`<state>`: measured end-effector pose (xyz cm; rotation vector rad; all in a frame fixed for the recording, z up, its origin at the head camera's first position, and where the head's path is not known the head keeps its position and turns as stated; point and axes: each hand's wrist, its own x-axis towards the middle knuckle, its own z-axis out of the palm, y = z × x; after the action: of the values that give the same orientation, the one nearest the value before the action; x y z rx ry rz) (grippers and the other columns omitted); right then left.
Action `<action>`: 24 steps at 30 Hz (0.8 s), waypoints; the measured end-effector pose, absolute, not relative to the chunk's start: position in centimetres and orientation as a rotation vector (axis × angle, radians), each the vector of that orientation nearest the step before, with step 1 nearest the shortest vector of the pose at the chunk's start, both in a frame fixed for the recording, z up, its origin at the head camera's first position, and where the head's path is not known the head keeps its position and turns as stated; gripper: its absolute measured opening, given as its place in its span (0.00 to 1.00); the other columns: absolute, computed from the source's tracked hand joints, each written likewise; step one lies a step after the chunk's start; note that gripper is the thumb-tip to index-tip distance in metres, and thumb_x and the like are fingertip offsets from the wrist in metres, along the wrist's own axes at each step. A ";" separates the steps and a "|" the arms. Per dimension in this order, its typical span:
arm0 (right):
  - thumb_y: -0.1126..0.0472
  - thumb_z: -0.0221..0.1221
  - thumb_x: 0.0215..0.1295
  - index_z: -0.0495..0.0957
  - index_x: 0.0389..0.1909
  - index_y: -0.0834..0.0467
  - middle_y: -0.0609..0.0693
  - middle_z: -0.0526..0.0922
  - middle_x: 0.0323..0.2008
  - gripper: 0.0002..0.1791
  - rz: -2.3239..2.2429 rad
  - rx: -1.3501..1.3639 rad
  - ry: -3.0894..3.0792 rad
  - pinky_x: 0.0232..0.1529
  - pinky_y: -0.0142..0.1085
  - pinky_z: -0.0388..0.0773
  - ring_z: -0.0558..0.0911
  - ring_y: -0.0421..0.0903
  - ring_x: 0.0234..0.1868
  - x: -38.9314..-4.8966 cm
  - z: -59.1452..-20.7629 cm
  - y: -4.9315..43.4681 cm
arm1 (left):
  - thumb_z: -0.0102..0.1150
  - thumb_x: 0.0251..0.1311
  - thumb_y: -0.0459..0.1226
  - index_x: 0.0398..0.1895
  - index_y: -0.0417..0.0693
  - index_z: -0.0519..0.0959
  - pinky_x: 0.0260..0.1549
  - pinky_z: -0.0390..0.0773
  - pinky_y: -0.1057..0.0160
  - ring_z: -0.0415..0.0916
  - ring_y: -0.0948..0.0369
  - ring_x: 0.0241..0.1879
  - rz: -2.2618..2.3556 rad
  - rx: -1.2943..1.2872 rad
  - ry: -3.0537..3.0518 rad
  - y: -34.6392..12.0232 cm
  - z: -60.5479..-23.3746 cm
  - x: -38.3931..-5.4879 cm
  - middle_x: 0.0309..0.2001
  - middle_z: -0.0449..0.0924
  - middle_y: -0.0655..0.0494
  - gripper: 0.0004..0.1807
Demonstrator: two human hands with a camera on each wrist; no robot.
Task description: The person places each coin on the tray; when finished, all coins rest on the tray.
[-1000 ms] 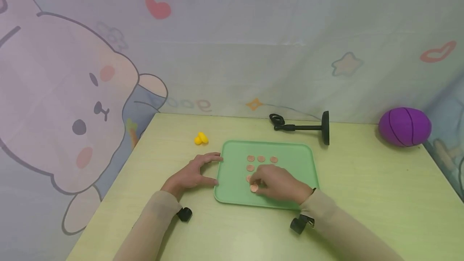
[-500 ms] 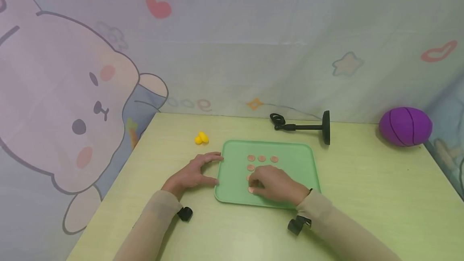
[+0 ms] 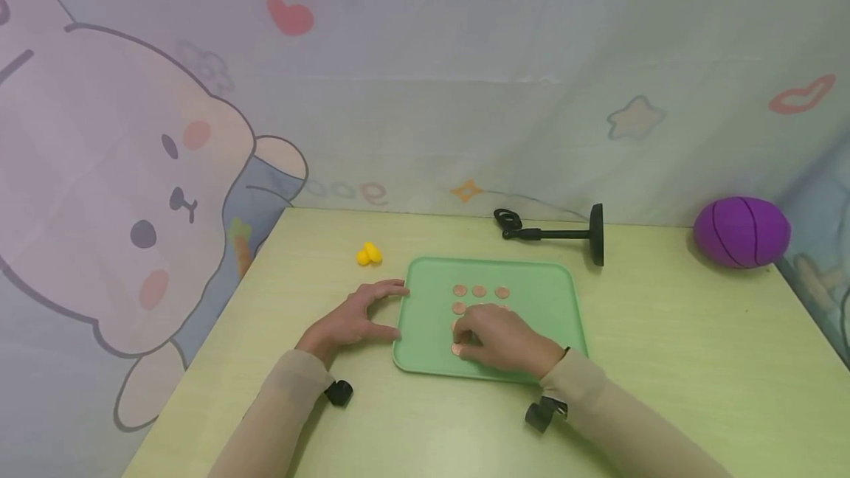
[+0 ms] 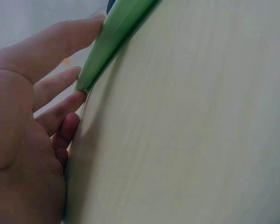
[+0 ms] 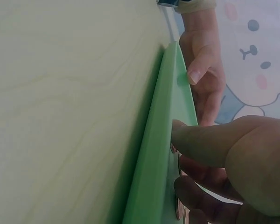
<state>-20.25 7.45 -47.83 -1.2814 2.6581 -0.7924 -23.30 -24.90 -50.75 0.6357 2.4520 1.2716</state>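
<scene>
A green tray [image 3: 425,360] lies on the table, bearing several copper-coloured coins [image 3: 479,291] in rows. My left hand [image 3: 347,319] rests at its left end, thumb and fingers spread and touching the rim; the left wrist view shows the fingertips against the tray edge. Over the tray's lower middle, my right hand [image 3: 501,339] has its fingers curled down, with thumb and fingertips at the lowest coin [image 3: 457,349], which lies flat or nearly so. In the right wrist view the thumb partly covers that coin [image 5: 173,148]. Other coins under my right hand are partly hidden.
Behind the tray lies a black stand [image 3: 558,234] with a round base. Small yellow pieces [image 3: 369,254] sit at the back left, and a purple ball [image 3: 742,232] at the far right. A printed cloth [image 3: 425,124] hangs behind the table.
My right hand has moved the lowest coin slightly left and towards me, from between the fingertips down into the left column. The left hand and tray have stayed still.
</scene>
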 end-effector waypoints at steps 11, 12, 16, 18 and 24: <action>0.65 0.69 0.66 0.86 0.37 0.51 0.39 0.82 0.32 0.05 -0.952 -1.154 2.756 0.36 0.33 0.79 0.79 0.36 0.31 -20.5 -46.7 11.7 | 0.80 0.55 0.40 0.75 0.59 0.73 0.77 0.45 0.34 0.48 0.46 0.79 1.322 0.573 2.428 -24.9 -50.7 -23.4 0.80 0.60 0.56 0.42; 0.64 0.69 0.66 0.86 0.38 0.51 0.39 0.81 0.32 0.04 -0.959 -1.134 2.767 0.36 0.33 0.79 0.78 0.35 0.31 -20.5 -46.7 12.4 | 0.80 0.56 0.40 0.75 0.58 0.73 0.77 0.45 0.34 0.48 0.46 0.79 1.321 0.575 2.428 -25.0 -50.7 -23.4 0.80 0.60 0.56 0.42; 0.61 0.72 0.66 0.86 0.42 0.53 0.38 0.80 0.33 0.07 -0.956 -1.042 2.823 0.36 0.33 0.79 0.78 0.34 0.33 -20.6 -46.7 15.4 | 0.79 0.57 0.40 0.76 0.56 0.72 0.77 0.44 0.34 0.48 0.45 0.79 1.294 0.600 2.442 -25.1 -50.5 -23.2 0.81 0.60 0.54 0.42; 0.61 0.72 0.66 0.86 0.43 0.54 0.38 0.81 0.34 0.07 -0.953 -1.028 2.863 0.34 0.33 0.78 0.78 0.35 0.33 -20.7 -46.7 17.1 | 0.79 0.57 0.41 0.76 0.56 0.71 0.77 0.44 0.34 0.48 0.45 0.80 1.282 0.586 2.442 -25.3 -50.4 -23.0 0.81 0.59 0.54 0.43; 0.66 0.72 0.63 0.86 0.44 0.57 0.43 0.84 0.36 0.09 -0.954 -1.023 3.047 0.32 0.35 0.79 0.81 0.39 0.34 -21.3 -46.4 22.4 | 0.80 0.55 0.47 0.76 0.68 0.70 0.77 0.50 0.36 0.57 0.48 0.76 1.319 0.431 2.445 -26.0 -50.0 -22.9 0.76 0.64 0.55 0.44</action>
<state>-21.33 22.36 -46.40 -1.0233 3.0465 -0.9543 -22.89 -26.01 -50.02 0.4312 2.4452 1.3189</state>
